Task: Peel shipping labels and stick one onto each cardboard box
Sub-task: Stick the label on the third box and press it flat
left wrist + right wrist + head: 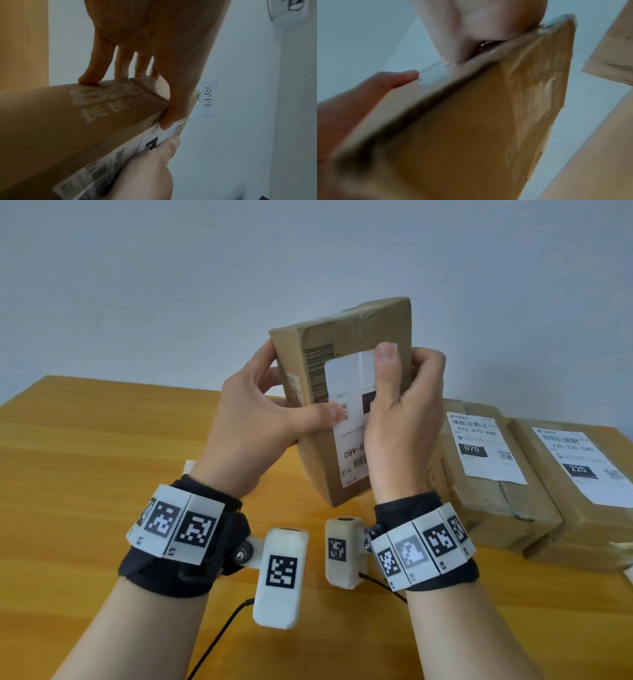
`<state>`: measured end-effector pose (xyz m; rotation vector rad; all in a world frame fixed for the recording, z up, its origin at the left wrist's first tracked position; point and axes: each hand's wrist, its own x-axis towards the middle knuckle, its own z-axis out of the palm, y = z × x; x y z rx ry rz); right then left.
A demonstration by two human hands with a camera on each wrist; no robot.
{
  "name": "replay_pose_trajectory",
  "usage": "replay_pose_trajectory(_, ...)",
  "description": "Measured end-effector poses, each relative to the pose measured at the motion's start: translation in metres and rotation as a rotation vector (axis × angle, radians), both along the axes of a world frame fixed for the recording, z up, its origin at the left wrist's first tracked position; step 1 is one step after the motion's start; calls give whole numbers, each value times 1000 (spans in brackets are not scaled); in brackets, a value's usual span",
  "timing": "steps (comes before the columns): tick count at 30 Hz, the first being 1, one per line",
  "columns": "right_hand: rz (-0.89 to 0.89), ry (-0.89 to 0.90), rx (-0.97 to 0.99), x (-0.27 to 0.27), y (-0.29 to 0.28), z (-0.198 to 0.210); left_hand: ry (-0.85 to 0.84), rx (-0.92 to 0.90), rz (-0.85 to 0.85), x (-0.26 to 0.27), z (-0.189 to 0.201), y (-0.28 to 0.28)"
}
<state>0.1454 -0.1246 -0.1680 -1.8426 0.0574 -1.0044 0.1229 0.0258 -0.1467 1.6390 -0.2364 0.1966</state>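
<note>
I hold a brown cardboard box (318, 470) upright in the air above the table. A white shipping label (346, 378) lies on its front face, printed side out. My left hand (260, 405) grips the box's left edge, its thumb lying on the label's left border. My right hand (407, 392) wraps the right edge, thumb pressing flat on the label's upper part. In the left wrist view my fingers (89, 77) sit on the back of the box (68, 121) beside the label (120, 155). The right wrist view shows the box (471, 121) blurred.
Two more cardboard boxes (493, 508) (589, 529) lie on the wooden table (85, 474) at the right, each with a white label on top. A white scrap of paper (189, 465) peeks out behind my left wrist. A pale wall stands behind.
</note>
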Motion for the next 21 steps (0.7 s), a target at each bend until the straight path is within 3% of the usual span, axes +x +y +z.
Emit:
replay_pose_trajectory(8,-66,-9,92,5,-18,-1,-59,52,-4,0,-2,2)
replay_pose_trajectory(14,71,76,217,2,-9,1,-100,116,16,-1,-1,-2)
replay_pose_trajectory(21,35,-55,196,-1,5,4,-158,147,-1,-3,-2,-9)
